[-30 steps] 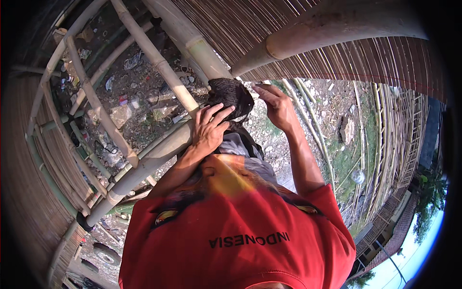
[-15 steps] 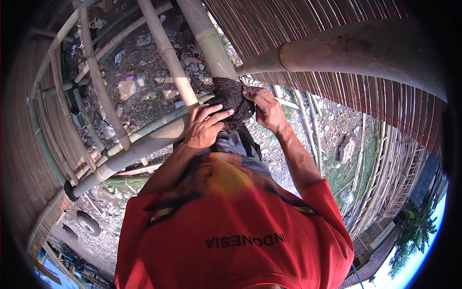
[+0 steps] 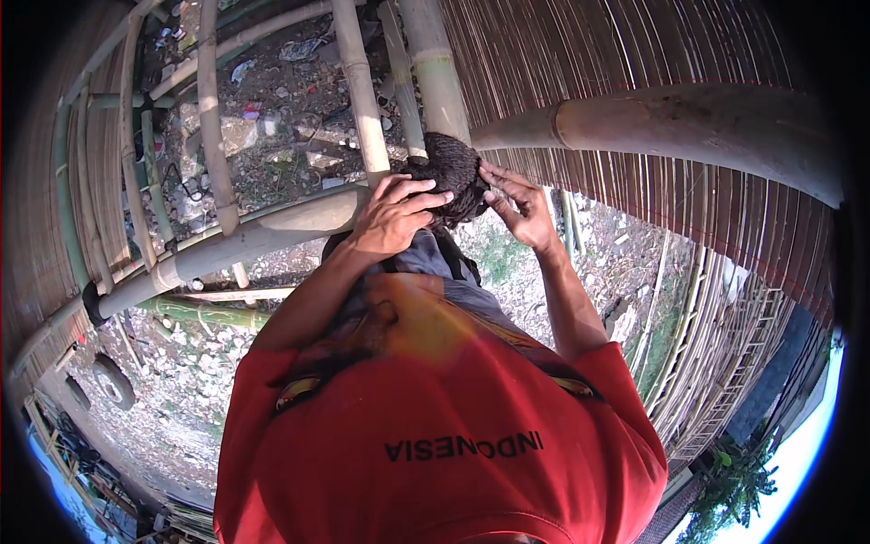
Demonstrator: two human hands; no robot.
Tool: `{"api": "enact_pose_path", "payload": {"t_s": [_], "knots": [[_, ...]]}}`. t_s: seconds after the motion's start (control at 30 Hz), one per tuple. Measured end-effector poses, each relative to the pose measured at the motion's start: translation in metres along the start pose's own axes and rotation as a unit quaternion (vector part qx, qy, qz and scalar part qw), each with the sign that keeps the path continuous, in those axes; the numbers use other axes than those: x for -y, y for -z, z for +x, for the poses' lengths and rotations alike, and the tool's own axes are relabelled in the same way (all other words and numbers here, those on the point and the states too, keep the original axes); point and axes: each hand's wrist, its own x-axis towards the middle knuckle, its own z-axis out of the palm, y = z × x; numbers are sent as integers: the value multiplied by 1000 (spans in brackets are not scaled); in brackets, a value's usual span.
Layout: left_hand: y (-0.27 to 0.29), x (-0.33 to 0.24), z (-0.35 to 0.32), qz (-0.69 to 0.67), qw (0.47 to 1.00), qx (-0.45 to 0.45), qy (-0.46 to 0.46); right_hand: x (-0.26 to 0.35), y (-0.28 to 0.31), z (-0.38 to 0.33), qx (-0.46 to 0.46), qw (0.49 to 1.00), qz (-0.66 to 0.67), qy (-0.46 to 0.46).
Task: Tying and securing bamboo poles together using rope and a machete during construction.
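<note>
A dark, coarse fibre-rope lashing (image 3: 456, 170) sits at the middle of the scene, wrapped about a joint where a thick bamboo pole (image 3: 439, 77) from the far side meets a bamboo crossbeam (image 3: 263, 238) from the left. The left hand (image 3: 391, 218) lies over its near left side with fingers slightly parted, though whether they grip it I cannot tell. At its right edge, the right hand (image 3: 526, 210) holds thumb and fingers narrowly apart, tips against the rope.
</note>
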Motion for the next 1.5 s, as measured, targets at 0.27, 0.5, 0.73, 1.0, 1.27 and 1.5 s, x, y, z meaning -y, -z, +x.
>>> {"api": "enact_pose_path", "payload": {"t_s": [0.27,0.5,0.73,1.0,1.27,1.5], "knots": [[1,-3,-5,-26,999,-1,20,15,-3,0,38,998,13,-44],[-3,-3,-7,-44,998,-30,18,21,-10,1,-23,990,75,-116],[-1,-2,-18,-24,998,-56,11,138,-78,-38,-60,898,-404,165],[-20,-40,-48,-15,981,-150,123,71,-70,-55,-33,935,-331,123],[-35,-60,-59,75,971,-148,174,56,-95,-60,-3,939,-304,163],[-57,-65,-64,101,962,-141,209,24,-103,-76,-34,969,-246,8]]}}
